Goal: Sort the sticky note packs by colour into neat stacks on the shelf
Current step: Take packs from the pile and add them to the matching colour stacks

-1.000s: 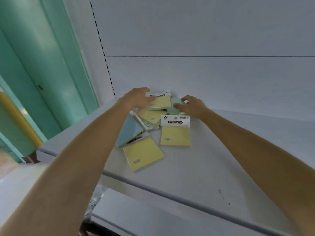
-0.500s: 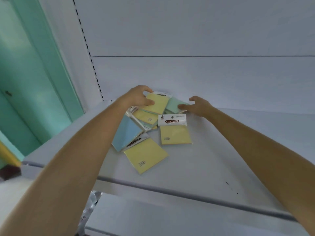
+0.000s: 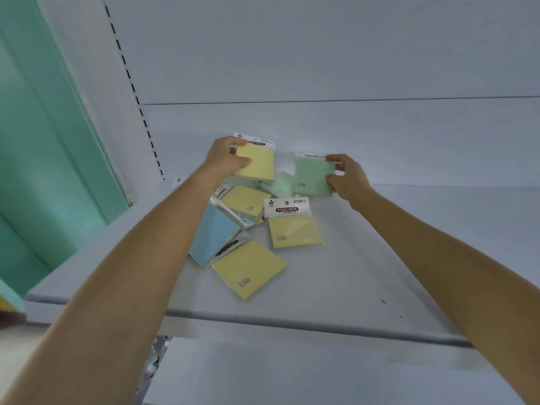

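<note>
**Both hands lift a pack each off the heap**

Since the earlier frames both hands have come up off the pile, each bringing one pack with it, and the unsorted packs are spread on the white shelf (image 3: 380, 258). Closest to the front edge lies the nearest yellow pack (image 3: 248, 268), turned at an angle and touching the blue pack (image 3: 211, 233) at its left. Just right of them sits the labelled yellow pack (image 3: 295, 229), its "STICKY NOTE" header facing up. Behind these, the middle yellow pack (image 3: 244, 201) rests on other packs, and the flat green pack (image 3: 277, 185) lies beside it. Farthest back, the left hand (image 3: 225, 159) grips the lifted yellow pack (image 3: 257, 163), thumb across its face, while the right hand (image 3: 347, 178) pinches the lifted green pack (image 3: 312, 176) by its right edge. Both lifted packs are held apart, above the pile, in front of the back panel (image 3: 321, 54)
</note>
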A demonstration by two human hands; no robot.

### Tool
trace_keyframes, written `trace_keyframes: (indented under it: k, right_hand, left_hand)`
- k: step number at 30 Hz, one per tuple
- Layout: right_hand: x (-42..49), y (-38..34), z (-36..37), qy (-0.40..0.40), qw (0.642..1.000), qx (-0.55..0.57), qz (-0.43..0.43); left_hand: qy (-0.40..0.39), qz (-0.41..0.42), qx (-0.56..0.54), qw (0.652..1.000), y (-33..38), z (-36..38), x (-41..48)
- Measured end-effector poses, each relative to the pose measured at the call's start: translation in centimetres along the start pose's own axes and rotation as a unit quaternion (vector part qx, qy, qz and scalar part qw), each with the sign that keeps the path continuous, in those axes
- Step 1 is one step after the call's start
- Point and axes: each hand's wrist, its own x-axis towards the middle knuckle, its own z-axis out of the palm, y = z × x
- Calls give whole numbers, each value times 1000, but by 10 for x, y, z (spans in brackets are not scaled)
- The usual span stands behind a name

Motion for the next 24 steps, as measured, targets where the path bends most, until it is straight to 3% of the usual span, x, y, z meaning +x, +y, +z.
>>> trace_keyframes:
  k: [7,14,24]
  right_hand:
    - [-32,32,-98,88,996,-14,-9]
    - [-74,82,-247,156,987,-43,11]
    - [-117,172,-460,191,977,-86,29]
  left_hand:
    - [-64,53,-39,996,50,81,-4]
    - [-128,95,-96,983,131,221,-47]
    - [-137,92,-152,975,223,424,-123]
